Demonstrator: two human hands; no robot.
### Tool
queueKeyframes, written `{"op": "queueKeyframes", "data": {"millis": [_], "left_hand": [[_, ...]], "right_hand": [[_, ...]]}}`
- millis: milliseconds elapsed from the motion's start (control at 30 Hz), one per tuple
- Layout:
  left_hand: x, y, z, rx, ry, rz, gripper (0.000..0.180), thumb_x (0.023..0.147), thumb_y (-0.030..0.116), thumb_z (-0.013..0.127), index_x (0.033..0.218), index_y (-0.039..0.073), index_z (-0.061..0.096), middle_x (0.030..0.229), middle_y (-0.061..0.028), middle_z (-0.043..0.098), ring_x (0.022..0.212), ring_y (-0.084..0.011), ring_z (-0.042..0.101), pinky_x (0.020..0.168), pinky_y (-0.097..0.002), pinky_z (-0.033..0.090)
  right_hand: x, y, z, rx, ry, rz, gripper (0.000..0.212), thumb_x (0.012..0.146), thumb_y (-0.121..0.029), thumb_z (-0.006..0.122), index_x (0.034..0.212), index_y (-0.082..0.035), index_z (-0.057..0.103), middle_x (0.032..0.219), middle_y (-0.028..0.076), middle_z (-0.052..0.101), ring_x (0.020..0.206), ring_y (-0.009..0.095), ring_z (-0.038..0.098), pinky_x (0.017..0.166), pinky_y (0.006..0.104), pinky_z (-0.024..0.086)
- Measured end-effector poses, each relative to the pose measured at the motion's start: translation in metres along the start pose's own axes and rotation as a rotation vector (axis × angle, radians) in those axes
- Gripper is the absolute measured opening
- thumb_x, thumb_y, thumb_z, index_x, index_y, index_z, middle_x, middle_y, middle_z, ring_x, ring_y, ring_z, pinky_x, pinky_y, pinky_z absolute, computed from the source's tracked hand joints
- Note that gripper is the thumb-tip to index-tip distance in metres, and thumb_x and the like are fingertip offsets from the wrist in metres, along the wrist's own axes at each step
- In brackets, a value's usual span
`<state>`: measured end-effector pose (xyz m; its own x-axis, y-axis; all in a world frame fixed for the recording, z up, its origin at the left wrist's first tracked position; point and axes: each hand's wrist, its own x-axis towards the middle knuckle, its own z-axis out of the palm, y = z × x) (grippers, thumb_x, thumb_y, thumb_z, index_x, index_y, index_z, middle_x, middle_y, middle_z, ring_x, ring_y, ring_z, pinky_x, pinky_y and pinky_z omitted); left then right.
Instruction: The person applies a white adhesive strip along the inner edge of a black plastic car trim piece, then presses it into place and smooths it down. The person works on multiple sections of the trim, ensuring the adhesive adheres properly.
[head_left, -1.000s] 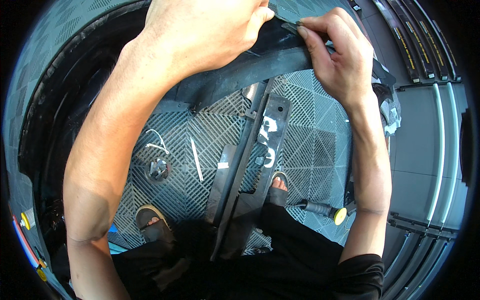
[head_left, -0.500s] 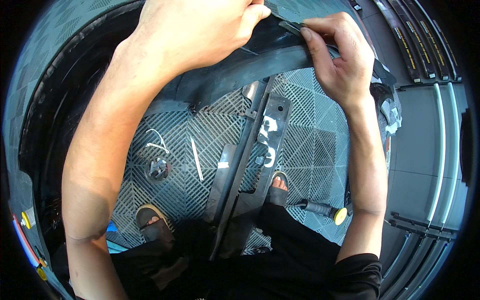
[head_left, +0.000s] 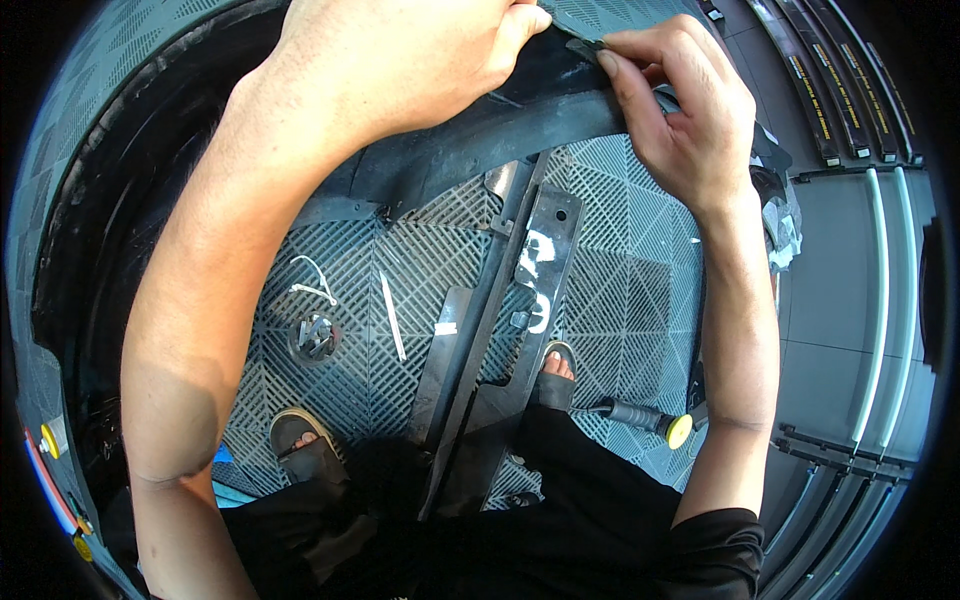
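Observation:
A large curved black panel, which looks like a car bumper cover [head_left: 460,140], arcs across the top and down the left side. My left hand [head_left: 400,70] reaches over it, thumb and fingers closed together at its upper edge; what they pinch, if anything, is hidden. At the same edge, a little to the right, my right hand [head_left: 690,110] pinches a small flat dark strip [head_left: 583,48] between thumb and forefinger. The strip lies against the panel's edge, and I cannot tell whether it is fixed there.
A long black bracket [head_left: 552,215] stands between my legs. On the grid floor lie a small round dish [head_left: 298,347] of metal pieces, a white tie [head_left: 318,292], a white strip [head_left: 392,316] and a polisher with a yellow pad [head_left: 679,432]. Racked long parts [head_left: 880,300] line the right.
Both hands have shifted very slightly to the right along the panel's edge. My right hand keeps its pinch on the dark strip.

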<state>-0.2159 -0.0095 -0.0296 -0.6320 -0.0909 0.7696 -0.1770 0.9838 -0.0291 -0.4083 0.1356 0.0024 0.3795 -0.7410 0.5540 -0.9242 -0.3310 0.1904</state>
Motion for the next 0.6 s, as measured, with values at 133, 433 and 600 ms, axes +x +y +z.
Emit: {"op": "queueKeyframes", "data": {"millis": [133, 433, 600], "left_hand": [[0.0, -0.002, 0.001, -0.045, 0.014, 0.018, 0.021, 0.092, 0.024, 0.064, 0.082, 0.007, 0.072, 0.076, -0.0119, 0.07, 0.073, -0.0314, 0.069, 0.069, -0.043, 0.056], [0.0, 0.001, -0.002, -0.051, 0.062, 0.037, 0.017, 0.09, 0.022, 0.067, 0.08, 0.008, 0.071, 0.073, -0.0095, 0.068, 0.071, -0.029, 0.069, 0.066, -0.0408, 0.055], [-0.001, -0.001, 0.005, -0.046, 0.072, 0.066, 0.017, 0.089, 0.021, 0.068, 0.08, 0.008, 0.07, 0.073, -0.0095, 0.067, 0.071, -0.0287, 0.068, 0.067, -0.0404, 0.055]], "right_hand": [[-0.001, -0.004, -0.001, -0.028, -0.018, 0.037, 0.013, 0.089, -0.001, 0.075, 0.102, -0.001, 0.074, 0.084, 0.007, 0.066, 0.073, 0.016, 0.067, 0.066, 0.0255, 0.058], [0.006, -0.017, -0.003, -0.081, -0.003, 0.123, 0.013, 0.082, -0.003, 0.076, 0.09, -0.004, 0.066, 0.078, 0.012, 0.059, 0.071, 0.032, 0.061, 0.065, 0.0401, 0.05], [0.006, -0.008, -0.003, -0.059, -0.048, 0.117, 0.013, 0.081, -0.002, 0.077, 0.088, -0.005, 0.066, 0.078, 0.012, 0.06, 0.072, 0.032, 0.061, 0.066, 0.0393, 0.05]]}}
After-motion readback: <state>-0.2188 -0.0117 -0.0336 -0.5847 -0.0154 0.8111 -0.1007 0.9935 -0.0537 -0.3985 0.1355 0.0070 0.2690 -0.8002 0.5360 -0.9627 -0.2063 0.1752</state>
